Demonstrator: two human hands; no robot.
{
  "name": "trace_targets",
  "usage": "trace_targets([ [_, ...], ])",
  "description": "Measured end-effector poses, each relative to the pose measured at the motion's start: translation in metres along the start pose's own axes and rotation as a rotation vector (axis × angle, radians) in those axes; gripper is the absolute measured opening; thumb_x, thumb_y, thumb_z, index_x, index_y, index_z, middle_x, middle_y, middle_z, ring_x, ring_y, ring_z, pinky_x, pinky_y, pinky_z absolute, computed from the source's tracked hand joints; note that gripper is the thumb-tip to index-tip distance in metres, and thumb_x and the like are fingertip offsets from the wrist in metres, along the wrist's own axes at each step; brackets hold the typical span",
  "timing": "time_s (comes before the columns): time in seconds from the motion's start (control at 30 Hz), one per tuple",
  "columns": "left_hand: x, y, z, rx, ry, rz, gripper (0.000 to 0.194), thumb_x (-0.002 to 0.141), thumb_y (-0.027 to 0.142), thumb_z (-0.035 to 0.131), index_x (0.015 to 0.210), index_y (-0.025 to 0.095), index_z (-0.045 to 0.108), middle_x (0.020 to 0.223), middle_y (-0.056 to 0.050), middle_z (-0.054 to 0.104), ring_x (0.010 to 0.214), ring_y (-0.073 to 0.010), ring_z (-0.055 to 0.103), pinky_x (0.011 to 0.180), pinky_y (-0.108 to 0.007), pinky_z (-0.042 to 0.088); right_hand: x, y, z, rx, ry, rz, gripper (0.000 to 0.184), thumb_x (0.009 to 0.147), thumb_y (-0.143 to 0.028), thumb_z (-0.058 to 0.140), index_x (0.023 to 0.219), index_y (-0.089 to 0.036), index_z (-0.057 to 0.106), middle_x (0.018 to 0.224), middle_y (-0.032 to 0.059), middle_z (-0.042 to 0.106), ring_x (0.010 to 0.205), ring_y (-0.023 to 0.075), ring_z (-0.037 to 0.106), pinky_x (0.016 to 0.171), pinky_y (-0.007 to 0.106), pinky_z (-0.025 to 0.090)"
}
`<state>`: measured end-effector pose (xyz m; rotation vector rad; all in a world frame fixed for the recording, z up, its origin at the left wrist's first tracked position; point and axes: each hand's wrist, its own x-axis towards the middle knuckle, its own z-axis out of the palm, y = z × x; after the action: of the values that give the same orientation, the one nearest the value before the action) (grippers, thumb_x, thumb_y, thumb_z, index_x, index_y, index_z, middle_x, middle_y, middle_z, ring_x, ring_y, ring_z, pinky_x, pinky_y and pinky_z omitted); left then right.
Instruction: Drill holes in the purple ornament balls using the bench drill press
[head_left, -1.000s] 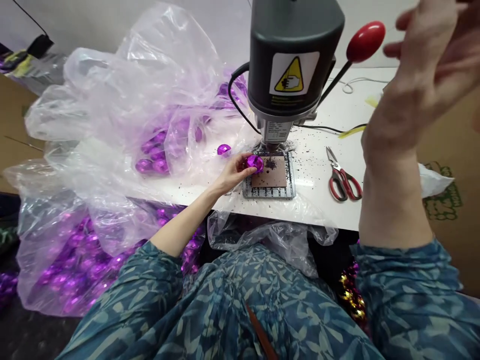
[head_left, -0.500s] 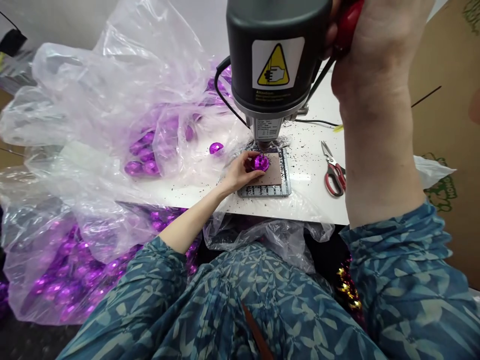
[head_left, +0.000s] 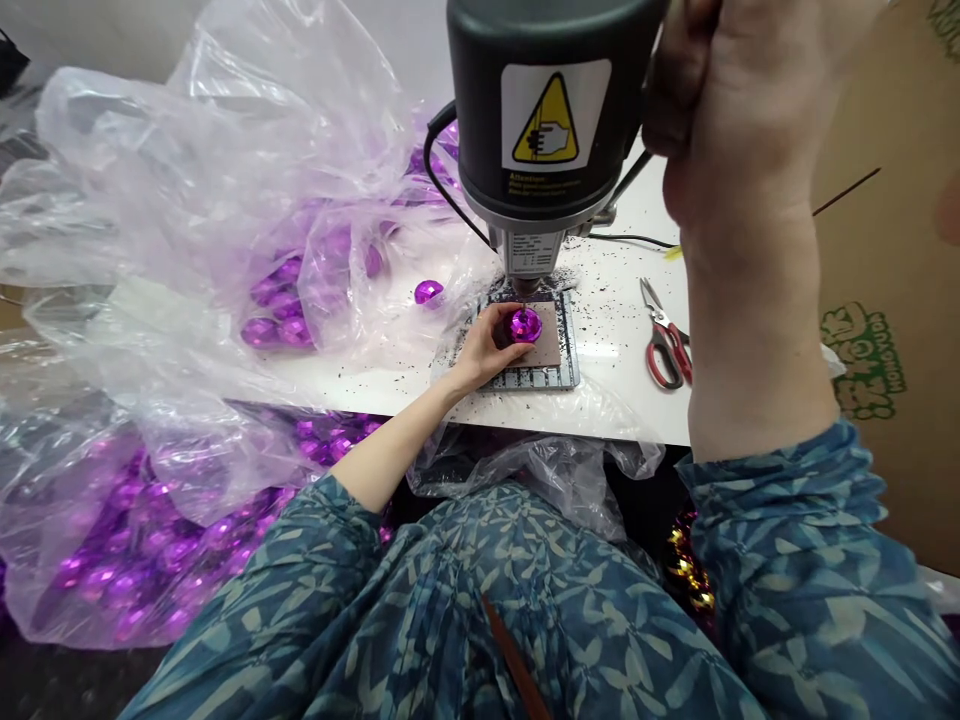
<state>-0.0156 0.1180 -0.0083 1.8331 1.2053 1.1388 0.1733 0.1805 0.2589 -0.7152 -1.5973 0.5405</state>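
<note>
Beneath the chuck of a dark drill press point(head_left: 551, 35), my left hand point(head_left: 480, 350) pinches a shiny purple faceted ball point(head_left: 526, 325) between thumb and fingers. The ball rests on a small brown board point(head_left: 550, 350), which lies on the slotted metal base point(head_left: 568, 372). Whether the bit touches the ball, I cannot tell. My right hand point(head_left: 750, 110) is raised at the upper right beside the motor housing, its fingers wrapped round the press's feed handle, which they hide. Dark shavings surround the base.
Red-handled scissors point(head_left: 664, 350) lie right of the press on the white table point(head_left: 360, 390). A loose purple ball point(head_left: 428, 292) lies left of it. Clear plastic bags point(head_left: 225, 130) with purple balls spread leftward and below the table. A cardboard box point(head_left: 885, 260) stands at right.
The red end of the feed handle, visible before, is now hidden as my right hand has turned slightly. The purple ball sits a little differently in my left fingers. The view has shifted slightly.
</note>
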Motion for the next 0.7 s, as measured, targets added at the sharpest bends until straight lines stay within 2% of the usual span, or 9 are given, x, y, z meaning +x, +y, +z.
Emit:
trace_targets([
  [0.07,0.0,-0.001,0.0,-0.014,0.007,-0.003,0.063,0.089,0.038,0.093,0.141,0.022,0.061,0.137,-0.014,0.076,0.128,-0.0323,0.077,0.112,-0.052,0.066,-0.012,-0.01,0.006,0.059,0.056,0.01,0.079,0.066,-0.096,0.045,0.057,-0.021,0.023,0.05,-0.0074,0.024,0.041,-0.0049,0.04,0.051,0.012,0.03],
  [0.13,0.0,-0.002,0.0,-0.024,0.011,-0.002,0.063,0.089,0.038,0.093,0.141,0.021,0.061,0.137,-0.015,0.076,0.128,-0.0322,0.077,0.112,-0.052,0.066,-0.026,-0.014,0.011,0.143,0.136,-0.043,0.081,0.072,-0.095,0.051,0.053,-0.021,0.025,0.046,-0.0062,0.023,0.039,-0.0032,0.037,0.047,0.015,0.025],
  [0.27,-0.001,-0.006,0.001,-0.024,0.008,0.011,0.064,0.089,0.04,0.094,0.142,0.022,0.061,0.138,-0.014,0.076,0.129,-0.0326,0.077,0.112,-0.052,0.066,-0.056,-0.005,0.014,0.223,0.234,-0.175,0.077,0.083,-0.081,0.064,0.052,-0.014,0.046,0.045,-0.0055,0.033,0.04,-0.0056,0.035,0.047,0.016,0.02],
  [0.37,-0.001,-0.008,0.001,-0.026,0.013,0.011,0.064,0.09,0.041,0.094,0.142,0.024,0.061,0.138,-0.013,0.075,0.13,-0.0323,0.076,0.113,-0.052,0.065,-0.075,0.006,0.013,0.218,0.252,-0.247,0.059,0.088,-0.072,0.068,0.07,-0.016,0.07,0.046,-0.0065,0.03,0.041,-0.0055,0.033,0.047,0.016,0.02],
  [0.4,-0.001,-0.008,0.001,-0.034,0.013,0.01,0.065,0.09,0.042,0.094,0.142,0.024,0.061,0.139,-0.013,0.074,0.13,-0.0321,0.076,0.113,-0.052,0.065,-0.08,0.009,0.013,0.212,0.258,-0.258,0.055,0.091,-0.07,0.068,0.075,-0.017,0.073,0.046,-0.0066,0.027,0.041,-0.0049,0.032,0.047,0.017,0.021],
  [0.47,-0.001,-0.009,0.002,-0.053,0.013,0.007,0.065,0.09,0.042,0.094,0.142,0.024,0.06,0.14,-0.013,0.073,0.131,-0.0321,0.075,0.114,-0.052,0.065,-0.087,0.013,0.015,0.169,0.29,-0.271,0.059,0.097,-0.067,0.063,0.068,-0.015,0.067,0.046,-0.006,0.02,0.041,-0.0036,0.031,0.048,0.019,0.022],
  [0.53,0.0,-0.009,0.003,-0.073,0.013,0.002,0.064,0.09,0.042,0.094,0.142,0.024,0.061,0.14,-0.014,0.073,0.131,-0.0323,0.075,0.115,-0.053,0.064,-0.09,0.014,0.018,0.113,0.331,-0.283,0.074,0.1,-0.068,0.058,0.052,-0.014,0.043,0.043,-0.0048,0.014,0.039,-0.0026,0.029,0.047,0.023,0.02],
  [0.6,0.0,-0.009,0.003,-0.094,0.006,-0.008,0.064,0.09,0.041,0.093,0.142,0.023,0.061,0.141,-0.015,0.072,0.131,-0.0318,0.075,0.116,-0.053,0.064,-0.093,0.015,0.02,0.072,0.358,-0.299,0.081,0.099,-0.073,0.055,0.05,-0.016,0.024,0.041,-0.0042,0.011,0.037,-0.0016,0.025,0.045,0.025,0.018],
  [0.7,0.0,-0.009,0.004,-0.117,-0.005,-0.018,0.065,0.09,0.039,0.094,0.143,0.024,0.059,0.142,-0.014,0.073,0.131,-0.0314,0.076,0.116,-0.053,0.064,-0.099,0.021,0.019,0.039,0.362,-0.306,0.082,0.102,-0.07,0.051,0.051,-0.017,0.017,0.04,-0.0027,0.011,0.037,0.0002,0.027,0.044,0.029,0.018],
])
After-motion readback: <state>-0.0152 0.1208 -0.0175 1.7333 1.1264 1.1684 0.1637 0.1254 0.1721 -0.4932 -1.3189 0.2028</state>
